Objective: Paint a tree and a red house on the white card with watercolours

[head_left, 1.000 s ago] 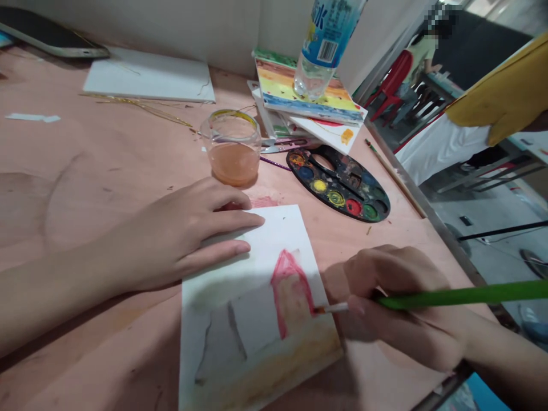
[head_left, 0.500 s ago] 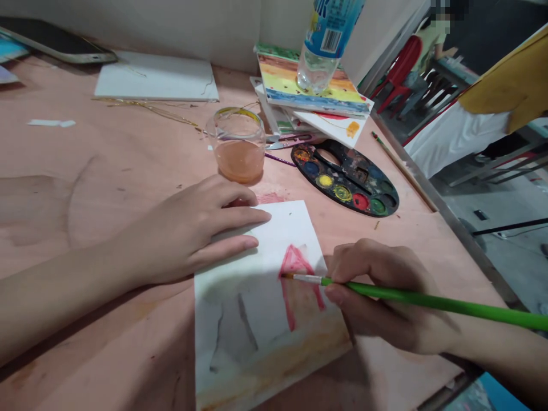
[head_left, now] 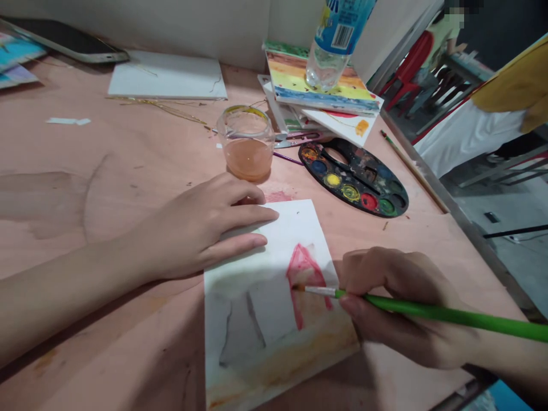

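A small white canvas [head_left: 265,337] lies on the pinkish table [head_left: 107,188], painted with a red house outline, grey strokes and an orange band along the bottom. My left hand [head_left: 205,225] rests flat on its upper left corner, fingers stretched out. My right hand [head_left: 398,305] is closed around a green-handled paintbrush [head_left: 428,312]. The brush tip touches the canvas at the left wall of the red house.
A black paint palette [head_left: 355,185] lies right of a clear cup of orange water [head_left: 247,142]. Behind them a water bottle [head_left: 331,43] stands on stacked painted canvases [head_left: 317,91]. A blank canvas [head_left: 169,83] and a phone [head_left: 68,48] lie far left. The table edge runs along the right.
The brush tip moved from the right wall of the red house to its left side. The view shifted slightly; my left hand stayed on the canvas.
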### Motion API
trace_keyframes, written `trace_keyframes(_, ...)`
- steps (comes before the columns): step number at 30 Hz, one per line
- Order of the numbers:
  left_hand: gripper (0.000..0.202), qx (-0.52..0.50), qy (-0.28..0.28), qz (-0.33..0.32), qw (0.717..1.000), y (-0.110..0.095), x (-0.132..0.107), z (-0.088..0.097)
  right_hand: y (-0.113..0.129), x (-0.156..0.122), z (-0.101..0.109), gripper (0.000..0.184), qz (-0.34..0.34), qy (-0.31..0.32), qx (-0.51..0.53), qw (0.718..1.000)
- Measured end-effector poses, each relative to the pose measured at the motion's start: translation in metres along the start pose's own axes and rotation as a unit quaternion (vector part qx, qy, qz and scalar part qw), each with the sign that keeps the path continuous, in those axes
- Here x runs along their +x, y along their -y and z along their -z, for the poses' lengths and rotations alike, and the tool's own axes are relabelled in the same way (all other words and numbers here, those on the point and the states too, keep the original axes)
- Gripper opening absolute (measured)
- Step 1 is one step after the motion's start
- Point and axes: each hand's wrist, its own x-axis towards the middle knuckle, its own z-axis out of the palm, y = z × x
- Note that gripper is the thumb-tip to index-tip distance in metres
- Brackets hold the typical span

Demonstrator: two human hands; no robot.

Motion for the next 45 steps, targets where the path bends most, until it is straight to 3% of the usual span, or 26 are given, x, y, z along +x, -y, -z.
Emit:
trace_keyframes(5, 0.047, 0.002, -0.004, -0.004, 1.000, -0.001, 0.000, -0.001, 0.004, 0.002, 0.004, 0.014, -0.006, 0.062, -0.018, 0.998)
trace_keyframes(12, 0.043, -0.009, -0.011, -0.007, 1.000, 0.001, -0.001, 0.000, 0.013, 0.002, 0.011, 0.021, -0.043, 0.099, 0.035, 0.994)
trace_keyframes(13, 0.043, -0.011, -0.013, -0.007, 1.000, 0.001, -0.001, 0.001, 0.012, 0.001, 0.012, 0.022, -0.049, 0.069, 0.045, 0.995)
trace_keyframes(15, 0.043, -0.015, -0.017, -0.004, 1.000, 0.002, -0.001, 0.004, 0.010, 0.003, 0.017, 0.021, -0.051, -0.046, 0.039, 0.997)
trace_keyframes(18, 0.043, -0.033, -0.002, 0.005, 0.999, 0.002, 0.001, 0.008, 0.006, 0.019, 0.034, 0.016, -0.032, -0.209, -0.014, 0.977)
trace_keyframes(21, 0.042, -0.056, 0.001, 0.017, 0.998, -0.001, 0.003, 0.010, 0.007, 0.050, 0.062, 0.009, -0.014, -0.265, -0.054, 0.963)
trace_keyframes(23, 0.038, -0.095, -0.053, 0.043, 0.993, -0.002, 0.001, 0.009, 0.009, 0.075, 0.081, 0.007, -0.005, -0.258, -0.062, 0.964)
trace_keyframes(26, 0.026, -0.122, -0.146, 0.097, 0.977, -0.002, -0.005, 0.008, 0.013, 0.116, 0.092, 0.025, 0.017, -0.217, -0.068, 0.974)
trace_keyframes(29, 0.023, -0.114, -0.240, 0.172, 0.949, 0.003, -0.007, 0.010, 0.017, 0.158, 0.079, 0.034, 0.028, -0.159, -0.095, 0.982)
trace_keyframes(31, 0.046, -0.129, -0.281, 0.211, 0.927, 0.009, -0.004, 0.010, 0.019, 0.182, 0.063, 0.033, 0.031, -0.137, -0.104, 0.984)
trace_keyframes(33, 0.073, -0.163, -0.286, 0.237, 0.914, 0.016, 0.001, 0.007, 0.022, 0.200, 0.049, 0.033, 0.014, -0.109, -0.115, 0.987)
trace_keyframes(36, 0.086, -0.229, -0.268, 0.264, 0.898, 0.024, 0.012, 0.000, 0.025, 0.211, 0.039, 0.034, -0.036, -0.052, -0.129, 0.990)
trace_keyframes(41, 0.083, -0.310, -0.219, 0.278, 0.882, 0.026, 0.027, -0.001, 0.022, 0.213, 0.038, 0.040, -0.052, 0.009, -0.128, 0.990)
trace_keyframes(45, 0.062, -0.319, -0.189, 0.313, 0.875, 0.027, 0.032, 0.002, 0.016, 0.218, 0.036, 0.031, -0.018, 0.030, -0.142, 0.989)
